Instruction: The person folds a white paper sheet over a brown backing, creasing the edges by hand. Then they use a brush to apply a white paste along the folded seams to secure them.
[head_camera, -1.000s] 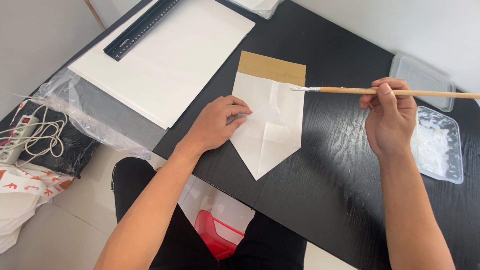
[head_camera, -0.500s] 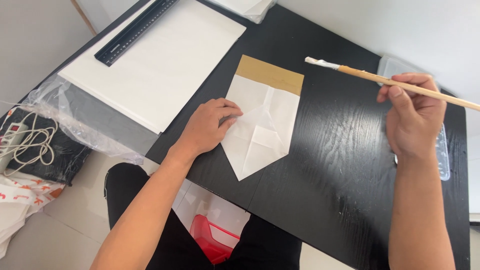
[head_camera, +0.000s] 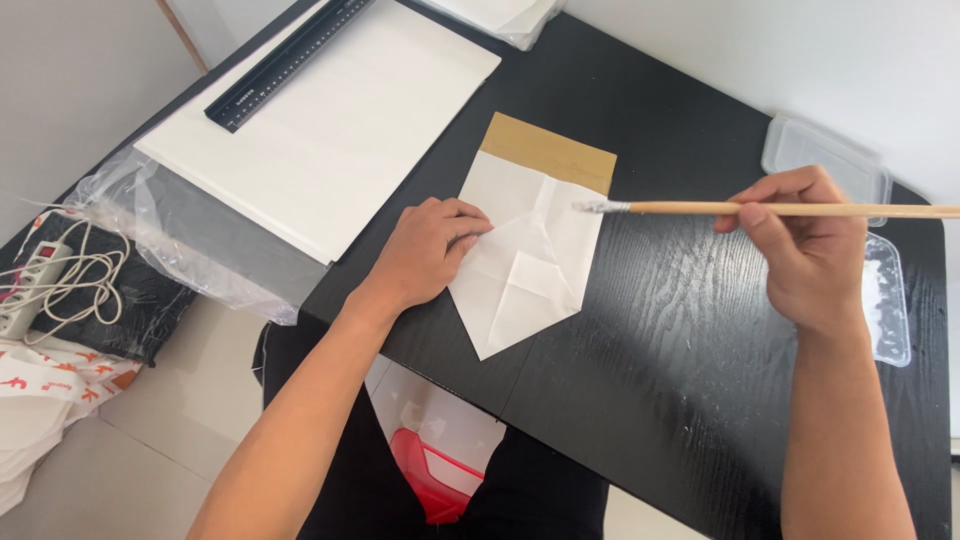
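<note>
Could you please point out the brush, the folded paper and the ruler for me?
brush (head_camera: 760, 209), head view, middle of its wooden handle.
folded paper (head_camera: 530, 250), head view, its white centre.
ruler (head_camera: 290, 62), head view, mid-length.

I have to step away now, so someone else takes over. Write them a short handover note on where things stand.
Left hand presses flat on the folded white paper piece with a brown strip on the black wooden table.
Right hand holds the thin wooden brush, its white-coated tip at the paper's right edge.
Done: paper folded to a point.
Left: brushing appears just to be starting; the clear plastic tray is by the right hand.
</note>
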